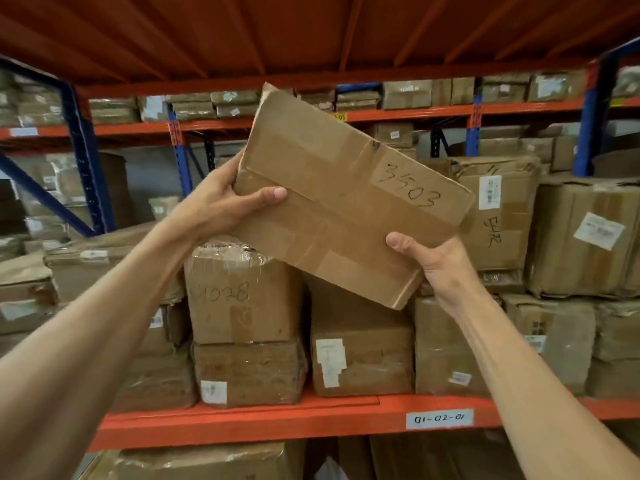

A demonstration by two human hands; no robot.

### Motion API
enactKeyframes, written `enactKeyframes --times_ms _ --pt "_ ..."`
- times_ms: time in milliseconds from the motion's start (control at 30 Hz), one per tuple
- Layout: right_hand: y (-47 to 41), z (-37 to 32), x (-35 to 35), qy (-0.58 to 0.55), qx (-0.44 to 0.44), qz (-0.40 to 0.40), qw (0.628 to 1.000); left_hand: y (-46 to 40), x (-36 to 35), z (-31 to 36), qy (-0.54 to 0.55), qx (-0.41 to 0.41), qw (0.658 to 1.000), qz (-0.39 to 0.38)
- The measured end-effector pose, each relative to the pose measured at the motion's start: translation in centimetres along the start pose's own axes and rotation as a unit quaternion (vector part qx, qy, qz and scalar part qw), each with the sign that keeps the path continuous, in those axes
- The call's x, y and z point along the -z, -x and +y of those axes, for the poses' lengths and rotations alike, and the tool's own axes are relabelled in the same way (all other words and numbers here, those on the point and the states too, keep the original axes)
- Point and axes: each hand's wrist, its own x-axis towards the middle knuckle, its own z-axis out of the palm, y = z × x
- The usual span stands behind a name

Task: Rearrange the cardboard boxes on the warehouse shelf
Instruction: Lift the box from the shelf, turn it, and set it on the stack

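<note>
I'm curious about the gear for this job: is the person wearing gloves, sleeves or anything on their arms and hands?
No. Both the left hand and the right hand are bare, with no gloves. Both forearms are uncovered as far as the picture shows, so no sleeves appear. No watch, bracelet or ring is visible. Fingernails look short and unpainted.

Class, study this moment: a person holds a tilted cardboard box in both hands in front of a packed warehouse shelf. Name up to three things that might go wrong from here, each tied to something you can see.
1. The held box is tilted, gripped only at its edges by the left hand and right hand; it might slip.
2. Its low corner hangs near the plastic-wrapped box, which tops a stack, and could knock it.
3. The boxes below look crushed and uneven, so anything set on them may sit unstably.
</note>
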Motion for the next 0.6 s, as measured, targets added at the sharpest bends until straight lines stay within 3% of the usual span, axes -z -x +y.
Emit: enactKeyframes --times_ms 133,233,367,467,600 --pt "-3.2 -2.0 -2.3 0.098 0.022 -0.072 0.992 2.9 0.2 -3.4 0.067 0.003 0.994 0.091" --pt "-4.5 -1.8 -3.8 0.135 0.042 -0.073 0.987 3.5 0.5 -4.4 0.066 -0.01 0.99 0.127" --pt "-4.7 -2.6 -4.2 0.196 0.134 -0.035 0.971 2.0 0.7 -3.7 -0.044 -0.069 0.984 0.159" --pt "-4.9 -3.1 -3.9 0.272 0.168 -0.077 0.944 -1.1 3.8 -1.2 -0.231 -0.116 0.962 0.09" --pt "-5.0 -3.0 -3.9 0.343 0.169 -0.125 0.915 -5.4 6.8 2.2 -0.376 0.003 0.926 -0.034"
